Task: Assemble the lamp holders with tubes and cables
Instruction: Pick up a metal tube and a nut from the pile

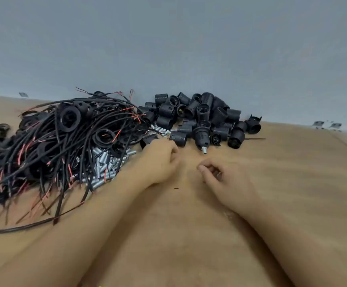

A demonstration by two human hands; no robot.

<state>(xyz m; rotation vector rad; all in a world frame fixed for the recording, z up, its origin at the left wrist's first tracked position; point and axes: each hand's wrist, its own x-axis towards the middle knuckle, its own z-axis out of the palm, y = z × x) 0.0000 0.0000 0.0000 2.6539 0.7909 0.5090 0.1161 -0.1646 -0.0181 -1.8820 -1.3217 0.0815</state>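
**Both hands on the bench, parts in heaps**

The left hand (160, 160) rests at the edge of the piles, fingers curled under; whether it grips anything cannot be told. The right hand (220, 179) lies just beside it, fingers loosely curled and apparently holding nothing, though blur hides the fingertips. No bins: parts lie loose on the brown bench (282, 183). Cables (50, 146) are heaped at left over metal tubes (102, 162); black holders (199, 117) are piled against the wall, one with a tube (204, 150) fitted.
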